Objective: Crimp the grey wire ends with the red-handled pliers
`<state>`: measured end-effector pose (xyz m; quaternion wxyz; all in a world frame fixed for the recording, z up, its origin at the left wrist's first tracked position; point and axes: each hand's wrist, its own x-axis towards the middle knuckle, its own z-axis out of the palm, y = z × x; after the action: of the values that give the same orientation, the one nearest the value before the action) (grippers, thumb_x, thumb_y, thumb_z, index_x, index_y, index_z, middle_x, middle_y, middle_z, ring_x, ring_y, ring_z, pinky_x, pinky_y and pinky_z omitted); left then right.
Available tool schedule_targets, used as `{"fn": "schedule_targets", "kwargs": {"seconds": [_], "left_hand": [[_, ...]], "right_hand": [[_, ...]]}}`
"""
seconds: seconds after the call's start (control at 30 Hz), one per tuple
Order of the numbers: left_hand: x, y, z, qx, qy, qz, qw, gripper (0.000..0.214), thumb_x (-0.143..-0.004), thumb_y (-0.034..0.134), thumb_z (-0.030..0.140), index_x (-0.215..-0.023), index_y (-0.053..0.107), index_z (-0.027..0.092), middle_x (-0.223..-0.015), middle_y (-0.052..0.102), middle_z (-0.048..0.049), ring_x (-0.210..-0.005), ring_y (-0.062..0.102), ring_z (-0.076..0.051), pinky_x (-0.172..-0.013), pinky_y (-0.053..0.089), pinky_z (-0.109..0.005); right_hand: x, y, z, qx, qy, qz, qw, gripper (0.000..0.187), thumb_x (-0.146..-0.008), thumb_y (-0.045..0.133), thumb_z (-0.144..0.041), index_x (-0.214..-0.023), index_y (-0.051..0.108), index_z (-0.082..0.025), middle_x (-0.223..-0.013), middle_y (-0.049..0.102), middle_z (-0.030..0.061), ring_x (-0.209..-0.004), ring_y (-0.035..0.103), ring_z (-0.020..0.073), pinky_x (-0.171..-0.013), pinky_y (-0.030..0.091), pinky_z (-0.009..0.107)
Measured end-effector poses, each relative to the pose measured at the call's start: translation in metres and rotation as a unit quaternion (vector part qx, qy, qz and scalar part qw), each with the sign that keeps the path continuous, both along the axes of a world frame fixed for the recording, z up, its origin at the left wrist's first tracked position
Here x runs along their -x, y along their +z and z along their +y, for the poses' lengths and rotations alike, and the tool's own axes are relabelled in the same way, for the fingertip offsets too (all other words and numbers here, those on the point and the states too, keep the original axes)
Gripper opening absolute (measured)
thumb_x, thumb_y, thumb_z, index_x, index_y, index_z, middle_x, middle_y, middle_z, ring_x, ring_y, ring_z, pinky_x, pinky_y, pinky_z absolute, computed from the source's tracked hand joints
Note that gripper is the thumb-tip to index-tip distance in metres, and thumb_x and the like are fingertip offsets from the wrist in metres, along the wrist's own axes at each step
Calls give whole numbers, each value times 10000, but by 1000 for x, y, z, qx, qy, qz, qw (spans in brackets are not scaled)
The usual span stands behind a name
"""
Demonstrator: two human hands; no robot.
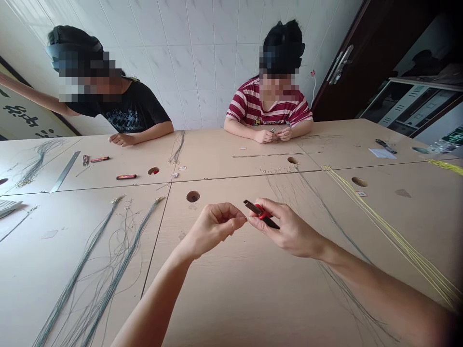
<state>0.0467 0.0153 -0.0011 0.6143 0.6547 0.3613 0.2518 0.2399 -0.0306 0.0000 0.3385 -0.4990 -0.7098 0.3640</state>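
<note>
Currently your left hand point(219, 226) is pinching at thumb and forefinger, the tips closed on a slim piece point(247, 219), pale and too fine to identify. Your right hand point(289, 226) grasps a short hand tool point(261, 213) between thumb and fingers: narrow metallic tip, glossy red middle, dark handle. Its thumb and fingertip also meet the slim piece, so your two hands nearly touch, over the near middle of the table point(217, 299). Tool and piece are both held above the surface, which is smooth, pale wood-toned board with straight dark seams and round cut-outs.

Left of you: two grey-green wire bundles, an outer bundle point(84, 260) and an inner bundle point(125, 262), thin and straight, slanting side by side, each with a brassy, knobbly end. Loose strands point(126, 231) curl between them. Right of you: fine grey strands point(338, 224), partly behind your forearm; beyond these, smooth yellow wires point(405, 239) fanning slightly toward the near edge.

Far side, left: a flat, dull metal ruler point(65, 171), near two slender red-and-black sticks, a left stick point(100, 159) and a right stick point(126, 177). Opposite, a co-worker in a striped shirt point(269, 103) brings both hands together over the board.
</note>
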Motion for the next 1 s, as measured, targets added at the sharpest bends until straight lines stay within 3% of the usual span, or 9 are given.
{"fn": "schedule_targets", "kwargs": {"seconds": [0.53, 1.0], "left_hand": [[-4, 0, -1, 56, 13, -44, 997, 215, -804, 651, 334, -731, 546, 161, -566, 347, 81, -487, 227, -47, -462, 163, -236], [-4, 0, -3, 65, 21, -64, 996, 221, -786, 673, 312, -703, 530, 165, -557, 362, 83, -482, 226, -42, -467, 179, -231]], "right_hand": [[-2, -4, 0, -52, -4, -36, 998, 178, -925, 523, -275, -782, 439, -211, -770, 483, -10, -666, 430, 117, -609, 365, 260], [0, -7, -1, -60, -5, -15, 998, 146, -910, 524, -245, -790, 448, -211, -777, 492, -7, -687, 444, 119, -619, 365, 259]]}}
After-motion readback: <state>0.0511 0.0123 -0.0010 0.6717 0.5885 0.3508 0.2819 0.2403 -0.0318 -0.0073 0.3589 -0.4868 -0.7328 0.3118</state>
